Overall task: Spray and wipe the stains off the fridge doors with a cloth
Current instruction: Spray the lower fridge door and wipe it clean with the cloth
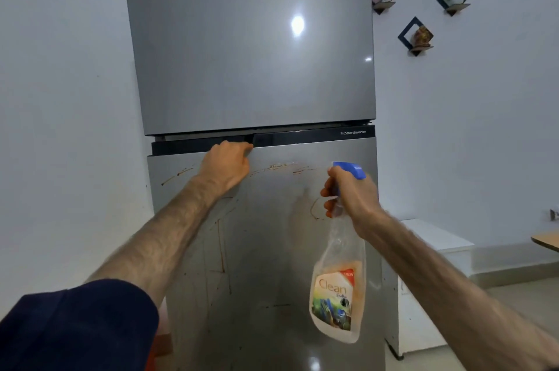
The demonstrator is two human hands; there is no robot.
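Note:
A tall grey fridge stands in front of me. Its upper door (248, 47) looks clean. Its lower door (272, 249) carries thin brown streaks and drips near its top edge and down its left half. My left hand (226, 165) grips the top edge of the lower door at the dark handle strip (302, 138), fingers curled over it. My right hand (351, 198) holds a clear spray bottle (337, 295) by the neck, a finger on the trigger of its blue head, nozzle pointed at the lower door. No cloth is in view.
White walls flank the fridge. A low white cabinet (435, 274) stands right of the fridge. Small diamond wall shelves (416, 36) with ornaments hang at the upper right. A wooden table corner (546, 241) shows at the far right.

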